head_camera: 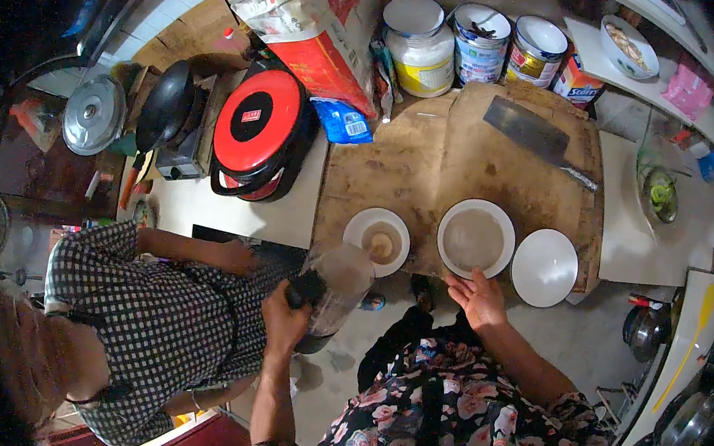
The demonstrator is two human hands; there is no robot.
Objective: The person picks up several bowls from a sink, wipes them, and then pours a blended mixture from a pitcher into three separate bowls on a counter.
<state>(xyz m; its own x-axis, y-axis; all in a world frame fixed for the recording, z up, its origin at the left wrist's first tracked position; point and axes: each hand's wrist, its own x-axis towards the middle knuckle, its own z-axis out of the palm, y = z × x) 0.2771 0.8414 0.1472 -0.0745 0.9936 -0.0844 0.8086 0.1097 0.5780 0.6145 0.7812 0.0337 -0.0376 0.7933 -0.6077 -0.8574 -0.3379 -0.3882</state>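
My left hand point(286, 319) grips the black handle of a clear blender jug point(342, 279), which is tilted with its mouth over a white bowl point(362, 220) that holds some light brown liquid. To the right, a second white bowl point(448, 215) is filled with a similar greyish-brown liquid. My right hand point(480, 299) is at the near rim of this fuller bowl, palm up with fingers apart; whether the fingertips touch it I cannot tell. Beside it, at the board's near right corner, lies a white plate or shallow bowl point(545, 268).
A cleaver point(526, 131) lies on the wooden board point(387, 174). A red-lidded electric pan point(257, 123) stands left, with a wok point(165, 104) beyond it. Jars and tins point(479, 57) line the back. Another person in a checked garment point(160, 320) stands close on the left.
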